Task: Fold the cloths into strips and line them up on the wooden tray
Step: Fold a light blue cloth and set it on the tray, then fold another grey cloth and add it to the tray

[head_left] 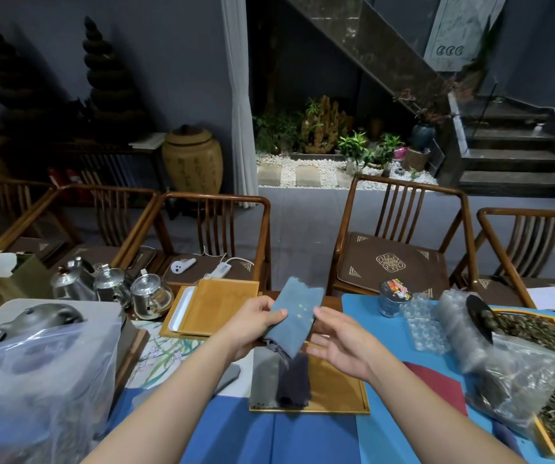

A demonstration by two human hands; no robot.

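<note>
The head view shows three cloths: a grey strip [263,380] and a dark navy strip [294,383] lying side by side on the wooden tray [336,390], long axes running away from the person. The left hand [249,326] pinches a folded blue cloth [298,314] above the tray, its long axis tilted up and right; the right hand [339,343], fingers relaxed, touches its edge.

Single head-worn wide-angle view, looking forward and down, close over the table [363,440]. Forearms enter from 6 o'clock; chairs [400,236] and stairs [514,155] fill 12 to 2 o'clock.
</note>
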